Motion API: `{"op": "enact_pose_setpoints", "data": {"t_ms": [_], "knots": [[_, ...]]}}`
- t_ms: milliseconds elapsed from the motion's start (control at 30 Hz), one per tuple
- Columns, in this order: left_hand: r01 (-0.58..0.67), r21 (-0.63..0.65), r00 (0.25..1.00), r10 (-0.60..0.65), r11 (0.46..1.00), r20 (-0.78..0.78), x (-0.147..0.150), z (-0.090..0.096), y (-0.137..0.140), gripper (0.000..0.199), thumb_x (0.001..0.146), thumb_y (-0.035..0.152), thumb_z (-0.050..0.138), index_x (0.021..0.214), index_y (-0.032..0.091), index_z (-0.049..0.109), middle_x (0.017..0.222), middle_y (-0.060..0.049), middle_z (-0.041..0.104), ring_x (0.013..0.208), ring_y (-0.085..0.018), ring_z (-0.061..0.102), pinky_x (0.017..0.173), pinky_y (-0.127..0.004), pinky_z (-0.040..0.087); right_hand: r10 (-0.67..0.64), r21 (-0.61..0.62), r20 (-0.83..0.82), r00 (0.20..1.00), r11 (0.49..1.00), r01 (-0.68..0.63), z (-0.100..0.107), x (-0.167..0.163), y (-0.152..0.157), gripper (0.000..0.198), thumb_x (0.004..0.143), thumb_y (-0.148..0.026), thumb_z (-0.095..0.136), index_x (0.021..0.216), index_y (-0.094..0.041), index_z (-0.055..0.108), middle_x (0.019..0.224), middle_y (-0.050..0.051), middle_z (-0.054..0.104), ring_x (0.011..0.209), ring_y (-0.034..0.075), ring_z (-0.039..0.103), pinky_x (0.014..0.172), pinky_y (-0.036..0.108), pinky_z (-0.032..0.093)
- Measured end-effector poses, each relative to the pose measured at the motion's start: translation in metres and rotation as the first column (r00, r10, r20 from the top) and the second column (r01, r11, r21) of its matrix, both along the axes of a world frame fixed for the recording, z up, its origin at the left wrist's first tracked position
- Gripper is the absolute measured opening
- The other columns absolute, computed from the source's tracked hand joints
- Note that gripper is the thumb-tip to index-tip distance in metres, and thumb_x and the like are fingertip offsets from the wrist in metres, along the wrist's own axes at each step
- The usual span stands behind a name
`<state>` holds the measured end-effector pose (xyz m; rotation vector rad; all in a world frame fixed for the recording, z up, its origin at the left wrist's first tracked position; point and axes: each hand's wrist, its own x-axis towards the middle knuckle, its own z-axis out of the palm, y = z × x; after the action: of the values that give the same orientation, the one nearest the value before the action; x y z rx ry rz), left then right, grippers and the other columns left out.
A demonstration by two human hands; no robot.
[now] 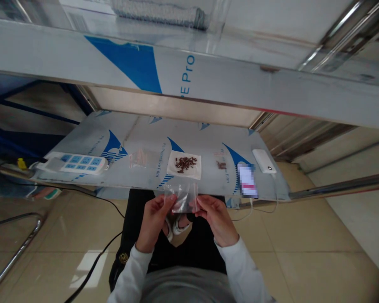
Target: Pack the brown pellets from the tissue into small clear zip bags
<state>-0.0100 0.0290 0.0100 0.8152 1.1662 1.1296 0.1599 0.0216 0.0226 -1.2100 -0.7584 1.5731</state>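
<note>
Between my two hands, just in front of the shelf's near edge, a clear plastic zip bag (185,200) is stretched out. My left hand (154,216) pinches its left side between thumb and fingers, and my right hand (216,216) grips the right side the same way. No contents show inside the bag. Beyond it, a pile of small dark brown cylindrical pieces (185,164) lies on a white square sheet (194,171). To the right rests a small clear bag with several brown pieces (221,164). Another clear bag with pale pinkish contents (140,158) lies to the left.
A white power strip with blue sockets (82,163) sits at the shelf's left. At the right are a phone (247,181) and a white power bank (264,161) with cables. An upper shelf (227,80) spans overhead. Black cable (94,269) hangs at lower left.
</note>
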Motion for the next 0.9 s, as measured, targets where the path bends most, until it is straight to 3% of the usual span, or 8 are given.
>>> {"op": "enact_pose_setpoints", "data": {"t_ms": [100, 167, 233, 300, 433, 500, 767, 900], "knots": [[0.001, 0.015, 0.994, 0.001, 1.0, -0.111, 0.0, 0.001, 0.004, 0.033, 0.074, 0.045, 0.067, 0.065, 0.013, 0.063, 0.06, -0.001, 0.06, 0.057, -0.011, 0.052, 0.055, -0.022, 0.04, 0.03, 0.013, 0.052, 0.998, 0.999, -0.03, 0.0, 0.0, 0.004, 0.029, 0.069, -0.041, 0.075, 0.085, -0.018, 0.072, 0.077, 0.006, 0.073, 0.059, 0.013, 0.062, 0.057, 0.026, 0.05], [-0.123, 0.082, 0.954, 0.14, 0.989, -0.266, 0.0, 0.0, 0.005, 0.031, 0.071, 0.044, 0.07, 0.081, 0.015, 0.066, 0.08, -0.005, 0.067, 0.071, -0.016, 0.059, 0.063, -0.024, 0.045, 0.047, 0.045, 0.119, 0.992, 0.998, -0.053, 0.0, 0.0, 0.007, 0.031, 0.067, -0.041, 0.076, 0.087, -0.018, 0.072, 0.076, 0.006, 0.074, 0.059, 0.014, 0.063, 0.057, 0.027, 0.05], [-0.289, 0.23, 0.818, 0.364, 0.929, -0.445, 0.001, 0.001, 0.005, 0.036, 0.068, 0.041, 0.073, 0.093, 0.017, 0.063, 0.094, -0.006, 0.066, 0.082, -0.018, 0.06, 0.071, -0.026, 0.047, 0.032, 0.095, 0.23, 0.973, 0.994, -0.055, 0.0, -0.001, 0.008, 0.027, 0.069, -0.041, 0.075, 0.083, -0.018, 0.072, 0.076, 0.006, 0.074, 0.062, 0.015, 0.064, 0.059, 0.028, 0.05], [-0.286, 0.337, 0.724, 0.432, 0.897, -0.538, 0.004, 0.005, 0.003, 0.031, 0.07, 0.039, 0.072, 0.091, 0.018, 0.062, 0.088, -0.005, 0.066, 0.078, -0.016, 0.061, 0.071, -0.025, 0.047, -0.014, 0.152, 0.359, 0.933, 0.987, -0.044, 0.001, -0.004, 0.007, 0.022, 0.071, -0.039, 0.073, 0.078, -0.019, 0.071, 0.074, 0.005, 0.073, 0.063, 0.016, 0.064, 0.061, 0.028, 0.05], [-0.008, 0.272, 0.871, 0.14, 0.962, -0.47, 0.015, 0.014, -0.001, 0.02, 0.079, 0.037, 0.064, 0.082, 0.018, 0.066, 0.075, -0.004, 0.07, 0.069, -0.016, 0.066, 0.066, -0.025, 0.051, -0.069, 0.252, 0.553, 0.83, 0.964, -0.087, 0.006, -0.01, 0.002, 0.017, 0.076, -0.036, 0.068, 0.072, -0.019, 0.068, 0.077, 0.004, 0.072, 0.063, 0.015, 0.063, 0.06, 0.027, 0.049], [0.026, 0.252, 0.912, 0.081, 0.967, -0.403, 0.019, 0.015, -0.003, 0.02, 0.079, 0.036, 0.064, 0.083, 0.017, 0.068, 0.078, -0.004, 0.073, 0.072, -0.018, 0.069, 0.068, -0.025, 0.054, -0.079, 0.291, 0.6, 0.796, 0.949, -0.125, 0.01, -0.012, 0.0, 0.016, 0.078, -0.032, 0.066, 0.071, -0.019, 0.067, 0.079, 0.003, 0.071, 0.063, 0.014, 0.062, 0.06, 0.025, 0.049], [0.085, 0.275, 0.879, 0.059, 0.958, -0.474, 0.02, 0.015, -0.005, 0.019, 0.074, 0.034, 0.069, 0.086, 0.02, 0.073, 0.08, -0.002, 0.075, 0.071, -0.018, 0.071, 0.067, -0.025, 0.057, -0.091, 0.346, 0.687, 0.721, 0.914, -0.214, 0.011, -0.01, -0.002, 0.014, 0.077, -0.018, 0.066, 0.064, -0.018, 0.061, 0.071, 0.0, 0.068, 0.058, 0.01, 0.058, 0.058, 0.021, 0.045], [0.132, 0.276, 0.852, 0.033, 0.952, -0.522, 0.019, 0.016, -0.005, 0.019, 0.082, 0.034, 0.061, 0.087, 0.021, 0.074, 0.081, -0.001, 0.075, 0.071, -0.017, 0.071, 0.062, -0.022, 0.056, 0.0, 0.279, 0.639, 0.769, 0.932, -0.232, 0.006, -0.007, -0.002, 0.015, 0.079, -0.027, 0.066, 0.067, -0.018, 0.063, 0.071, 0.001, 0.068, 0.061, 0.013, 0.061, 0.06, 0.022, 0.048]]}}
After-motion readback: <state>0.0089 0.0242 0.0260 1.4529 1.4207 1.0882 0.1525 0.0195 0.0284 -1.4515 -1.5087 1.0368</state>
